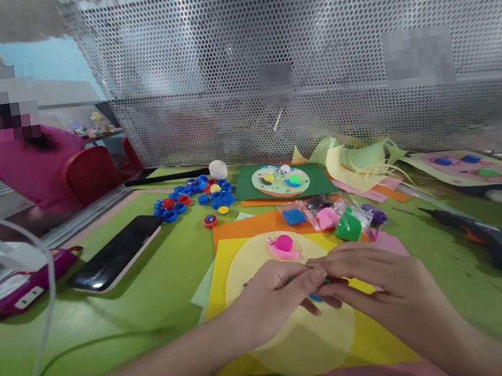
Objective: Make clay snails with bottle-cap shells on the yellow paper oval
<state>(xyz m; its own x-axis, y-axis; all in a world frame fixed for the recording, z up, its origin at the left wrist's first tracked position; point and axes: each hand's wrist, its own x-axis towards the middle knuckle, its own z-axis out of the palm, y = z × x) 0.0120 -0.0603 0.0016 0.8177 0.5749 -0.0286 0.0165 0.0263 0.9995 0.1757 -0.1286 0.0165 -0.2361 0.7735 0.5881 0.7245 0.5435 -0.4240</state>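
My left hand (287, 291) and my right hand (373, 273) meet over a pale yellow paper circle (299, 342). Their fingertips pinch a small green piece, perhaps modelling clay (326, 280), mostly hidden by the fingers. Just below the fingers a bit of blue (315, 297) shows; whether it lies on the circle or is held, I cannot tell. A pink clay snail (283, 246) rests on the upper part of the circle. Under the circle are a yellow sheet (217, 279) and an orange sheet (238, 229).
Bagged clay (347, 226) lies behind my hands. Bottle caps (170, 208), a phone (116, 255) and a purple power strip (27, 282) are left. A glue gun (479, 235) lies right. Finished-looking discs (281, 181) stand near the perforated metal panel (307, 51). A person in pink (30, 167) sits left.
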